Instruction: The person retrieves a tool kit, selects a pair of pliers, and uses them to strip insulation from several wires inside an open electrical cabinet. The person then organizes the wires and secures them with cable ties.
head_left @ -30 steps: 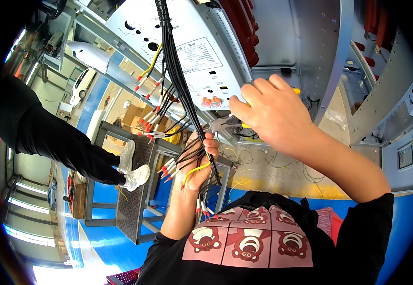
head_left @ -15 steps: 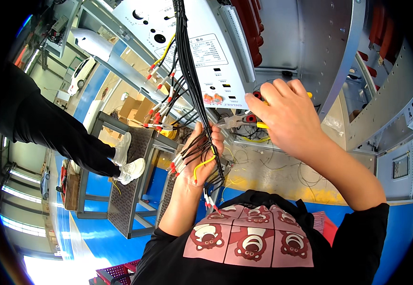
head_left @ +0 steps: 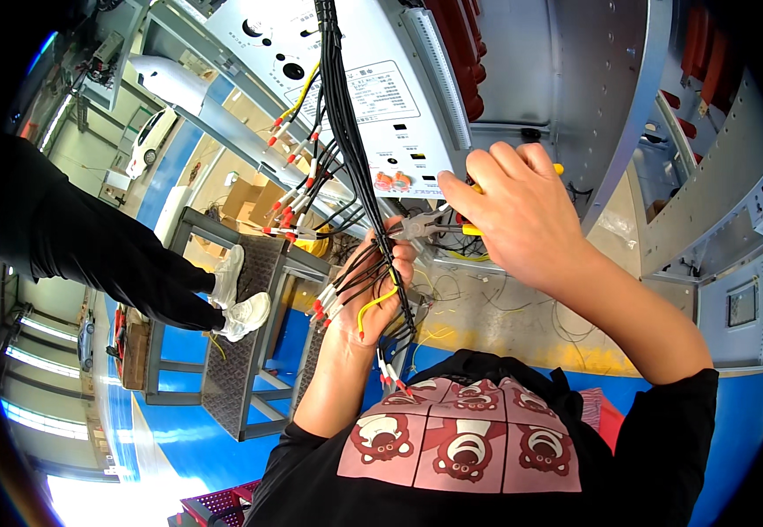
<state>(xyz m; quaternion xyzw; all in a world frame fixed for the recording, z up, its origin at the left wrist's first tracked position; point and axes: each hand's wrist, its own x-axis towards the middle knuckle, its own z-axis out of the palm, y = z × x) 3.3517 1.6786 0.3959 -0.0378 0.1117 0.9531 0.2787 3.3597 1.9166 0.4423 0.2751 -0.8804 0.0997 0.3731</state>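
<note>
A bundle of black wires (head_left: 351, 140) runs down over a white equipment panel (head_left: 421, 145) and into my left hand (head_left: 359, 325). The fingers of that hand are closed round the bundle's lower part, where several branches with white sleeves and red tips fan out, along with a yellow wire (head_left: 376, 309). My right hand (head_left: 526, 211) grips a pair of cutting pliers (head_left: 419, 226) with yellow handles. The pliers' jaws are at the bundle, just above my left fingers; whether they pinch anything I cannot make out. More red-tipped wire ends (head_left: 292, 215) stick out on the bundle's left side.
Behind the panel stands a metal cabinet (head_left: 601, 88) with dark red parts (head_left: 456, 57) inside. To the left, another person in black trousers (head_left: 126, 250) stands on a metal step platform (head_left: 239, 369). Loose wire scraps (head_left: 566, 325) lie on the floor, and a cardboard box (head_left: 249, 206) sits farther off.
My right hand has moved slightly left, bringing the pliers' jaws from beside the bundle up to it. My left hand keeps its hold in nearly the same place.
</note>
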